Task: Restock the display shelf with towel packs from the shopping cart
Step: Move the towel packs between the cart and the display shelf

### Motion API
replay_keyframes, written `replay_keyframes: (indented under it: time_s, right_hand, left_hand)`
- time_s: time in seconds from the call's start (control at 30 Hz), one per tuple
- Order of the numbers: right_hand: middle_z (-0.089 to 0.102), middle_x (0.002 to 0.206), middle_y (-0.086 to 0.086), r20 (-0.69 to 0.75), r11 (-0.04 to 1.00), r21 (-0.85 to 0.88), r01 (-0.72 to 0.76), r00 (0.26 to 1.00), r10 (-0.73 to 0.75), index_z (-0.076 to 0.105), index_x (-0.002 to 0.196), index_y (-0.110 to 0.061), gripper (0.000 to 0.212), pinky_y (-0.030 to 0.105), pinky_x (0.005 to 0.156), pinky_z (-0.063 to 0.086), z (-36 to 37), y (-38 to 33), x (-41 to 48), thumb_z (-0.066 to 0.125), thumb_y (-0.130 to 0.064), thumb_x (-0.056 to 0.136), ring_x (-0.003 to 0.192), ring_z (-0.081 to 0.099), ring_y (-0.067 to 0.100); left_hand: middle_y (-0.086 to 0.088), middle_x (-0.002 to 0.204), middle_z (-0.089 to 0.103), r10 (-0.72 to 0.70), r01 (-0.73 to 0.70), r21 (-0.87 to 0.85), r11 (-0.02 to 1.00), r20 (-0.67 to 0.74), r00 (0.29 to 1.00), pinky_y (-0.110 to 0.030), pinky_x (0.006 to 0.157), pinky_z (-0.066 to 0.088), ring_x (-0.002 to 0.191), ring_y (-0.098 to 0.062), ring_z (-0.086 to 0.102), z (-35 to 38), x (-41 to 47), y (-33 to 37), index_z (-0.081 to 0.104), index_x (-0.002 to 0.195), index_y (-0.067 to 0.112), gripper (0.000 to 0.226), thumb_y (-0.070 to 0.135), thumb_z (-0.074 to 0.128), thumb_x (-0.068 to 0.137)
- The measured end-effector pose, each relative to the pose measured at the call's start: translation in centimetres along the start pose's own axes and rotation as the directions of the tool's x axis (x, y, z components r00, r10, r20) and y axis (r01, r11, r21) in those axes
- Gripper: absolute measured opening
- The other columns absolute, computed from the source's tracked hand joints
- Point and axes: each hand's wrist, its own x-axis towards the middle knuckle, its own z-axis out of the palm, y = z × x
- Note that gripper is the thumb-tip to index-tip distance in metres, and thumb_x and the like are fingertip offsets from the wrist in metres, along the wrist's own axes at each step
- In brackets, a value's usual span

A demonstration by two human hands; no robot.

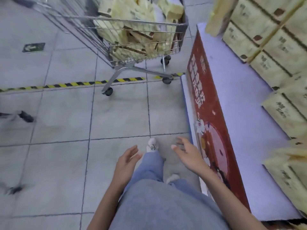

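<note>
While the towel packs lie heaped in the shopping cart ahead of me, pale yellow and tumbled at all angles, neither of my hands has hold of one. The cart stands on the tiles just beside the far end of the display shelf, which runs along my right side. More stacked packs sit in rows on the shelf's pale top towards its far side, with a bare strip between them and the near edge. A red printed panel covers the shelf's front face.

My left hand hangs over the floor next to my leg, fingers loosely straight and a little apart, palm turned inward, holding nothing. My right hand is out in front of the red panel, near it, fingers spread and relaxed, also empty.

A yellow-and-black striped tape crosses the grey floor under the cart's wheels. Below my hands are my blue jeans and a white shoe stepping forward. The whole view is slightly blurred.
</note>
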Motion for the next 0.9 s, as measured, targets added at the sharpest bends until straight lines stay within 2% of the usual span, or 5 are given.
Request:
replay_keyframes:
  time_s: [0.2, 0.43, 0.57, 0.77, 0.9]
  right_hand:
    - [0.049, 0.136, 0.006, 0.120, 0.995, -0.059, 0.077, 0.990, -0.069, 0.040, 0.138, -0.016, 0.046, 0.032, 0.097, 0.041, 2.1, -7.6, 8.8, 0.053, -0.022, 0.095, 0.111, 0.052, 0.018]
    - [0.050, 0.133, 0.002, 0.097, 0.990, -0.074, 0.120, 0.989, -0.113, 0.041, 0.137, -0.018, 0.045, 0.029, 0.094, 0.041, 1.3, -15.3, 17.0, 0.053, -0.025, 0.095, 0.113, 0.052, 0.018]
    - [0.049, 0.128, -0.005, 0.063, 0.993, -0.052, 0.106, 0.993, -0.103, 0.043, 0.136, -0.020, 0.043, 0.024, 0.090, 0.038, -0.4, -17.2, 20.4, 0.054, -0.023, 0.095, 0.109, 0.051, 0.013]
    - [0.051, 0.104, -0.020, 0.015, 0.995, 0.020, 0.098, 0.995, -0.098, 0.046, 0.123, -0.023, 0.031, 0.012, 0.080, 0.038, -3.7, -20.3, 28.4, 0.054, -0.015, 0.094, 0.100, 0.052, 0.006]
    - [0.052, 0.120, -0.005, 0.010, 0.991, -0.002, 0.135, 0.991, -0.135, 0.046, 0.131, -0.020, 0.037, 0.024, 0.092, 0.041, -6.9, -24.3, 35.0, 0.054, -0.021, 0.095, 0.108, 0.052, 0.011]
  left_hand:
    - [-0.007, 0.133, 0.056, -0.058, 0.045, -0.103, 0.994, -0.123, 0.991, -0.026, 0.094, 0.038, 0.112, -0.015, 0.056, -4.9, 6.6, 3.2, 0.054, 0.129, 0.011, 0.037, 0.014, 0.057, 0.093]
    - [-0.003, 0.132, 0.056, 0.039, -0.048, -0.091, 0.995, -0.089, 0.995, -0.021, 0.093, 0.037, 0.110, -0.006, 0.054, -8.4, 16.1, 12.3, 0.052, 0.132, 0.014, 0.039, 0.017, 0.057, 0.093]
    - [0.000, 0.133, 0.056, 0.077, -0.080, -0.069, 0.994, -0.048, 0.996, -0.023, 0.096, 0.037, 0.117, -0.008, 0.052, -8.7, 21.6, 17.6, 0.052, 0.133, 0.018, 0.040, 0.022, 0.057, 0.093]
    - [-0.001, 0.132, 0.056, 0.091, -0.095, -0.099, 0.991, -0.044, 0.995, -0.023, 0.097, 0.036, 0.112, -0.006, 0.052, -7.7, 29.5, 24.4, 0.051, 0.132, 0.015, 0.039, 0.019, 0.056, 0.094]
    - [-0.003, 0.133, 0.055, 0.054, -0.064, -0.144, 0.988, -0.069, 0.996, -0.023, 0.096, 0.036, 0.112, -0.008, 0.052, -7.2, 33.8, 27.9, 0.051, 0.133, 0.013, 0.040, 0.017, 0.055, 0.094]
